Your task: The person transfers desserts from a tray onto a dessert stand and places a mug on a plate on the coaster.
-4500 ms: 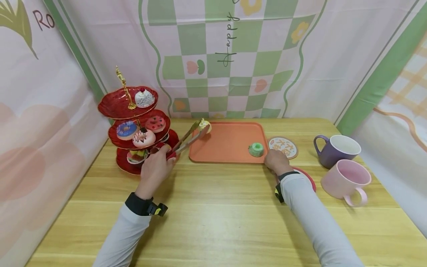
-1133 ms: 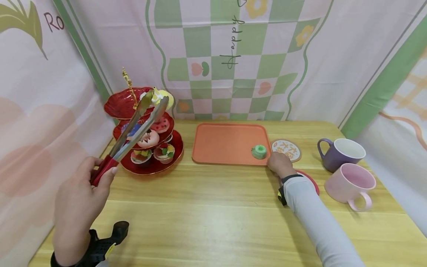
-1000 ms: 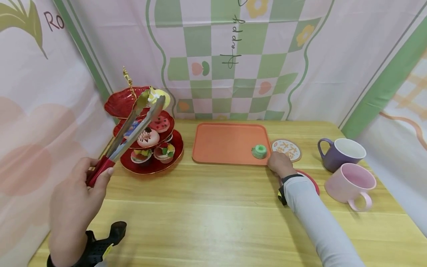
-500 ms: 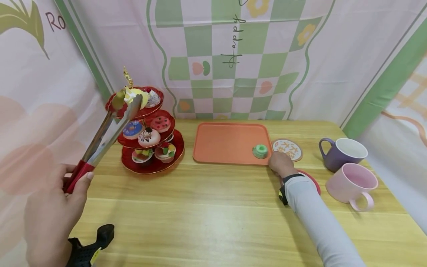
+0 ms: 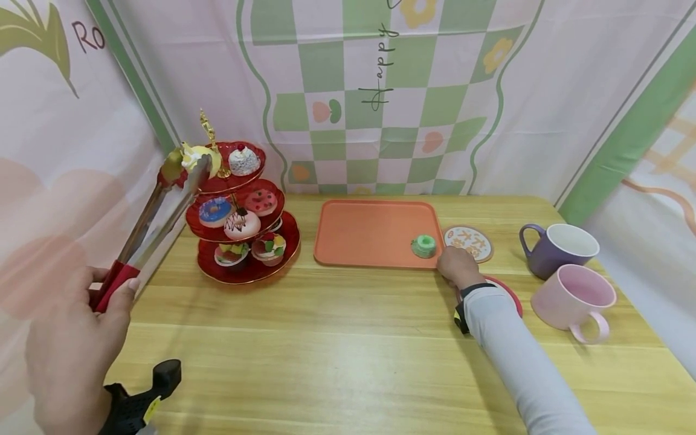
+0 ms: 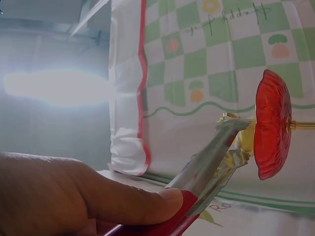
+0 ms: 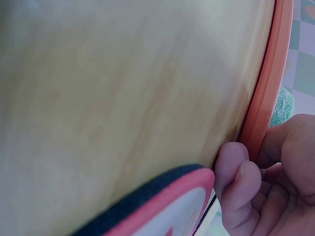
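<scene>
My left hand (image 5: 78, 347) grips metal tongs (image 5: 147, 232) by their red handles. Between the tong tips is a yellow cake (image 5: 202, 158) with white cream, over the left part of the top tier; whether it touches the dish cannot be told. The red three-tier stand (image 5: 247, 275) also bears a white cake (image 5: 244, 161) with a cherry, several doughnuts (image 5: 242, 224) and fruit-topped cupcakes (image 5: 269, 248). At the near right corner of the orange tray (image 5: 370, 232), my right hand (image 5: 458, 266) pinches the rim with curled fingers. A green ring-shaped cake (image 5: 423, 246) sits on the tray.
Right of the tray lies a round patterned coaster (image 5: 469, 241). A red-rimmed coaster (image 5: 508, 296) is partly under the right forearm. A purple mug (image 5: 557, 249) and a pink mug (image 5: 573, 296) stand at the right. Printed cloth (image 5: 380, 121) hangs behind the table.
The tongs have lifted the yellow cake off the tray's far left corner and carried it left and up to the stand's top tier. The right hand has stayed at the tray corner.
</scene>
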`<action>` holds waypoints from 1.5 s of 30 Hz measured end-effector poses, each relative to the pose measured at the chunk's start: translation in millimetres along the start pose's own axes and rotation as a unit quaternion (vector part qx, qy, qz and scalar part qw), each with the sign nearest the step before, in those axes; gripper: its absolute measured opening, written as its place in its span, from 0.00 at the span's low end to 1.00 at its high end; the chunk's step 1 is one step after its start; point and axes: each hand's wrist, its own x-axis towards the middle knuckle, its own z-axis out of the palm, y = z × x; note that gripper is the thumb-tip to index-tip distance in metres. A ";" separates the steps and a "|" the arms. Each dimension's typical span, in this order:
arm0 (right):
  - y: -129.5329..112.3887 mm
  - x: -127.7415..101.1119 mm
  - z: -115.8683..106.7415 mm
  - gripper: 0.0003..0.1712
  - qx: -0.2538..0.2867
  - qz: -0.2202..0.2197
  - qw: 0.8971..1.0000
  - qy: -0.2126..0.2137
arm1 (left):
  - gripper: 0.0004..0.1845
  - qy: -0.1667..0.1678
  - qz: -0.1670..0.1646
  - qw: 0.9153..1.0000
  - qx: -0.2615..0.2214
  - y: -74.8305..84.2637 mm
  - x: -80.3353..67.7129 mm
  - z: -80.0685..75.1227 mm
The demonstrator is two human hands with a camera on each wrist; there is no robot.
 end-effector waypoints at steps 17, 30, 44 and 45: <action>-0.8 -1.1 -0.6 0.16 0.005 -0.001 1.000 0.000 | 0.25 -0.017 -0.009 1.000 0.016 -3.3 10.2 0.5; -0.7 -1.8 -2.2 0.16 0.012 0.006 1.000 -0.004 | 0.26 -0.018 -0.016 1.000 0.010 -3.0 11.1 2.4; -2.1 -2.4 -1.4 0.16 0.017 0.018 1.000 -0.004 | 0.24 0.008 -0.015 1.000 -0.027 -6.7 6.6 2.3; -2.2 -2.6 -1.4 0.16 0.018 0.019 1.000 -0.004 | 0.24 0.019 -0.004 0.999 -0.036 -5.8 5.2 2.7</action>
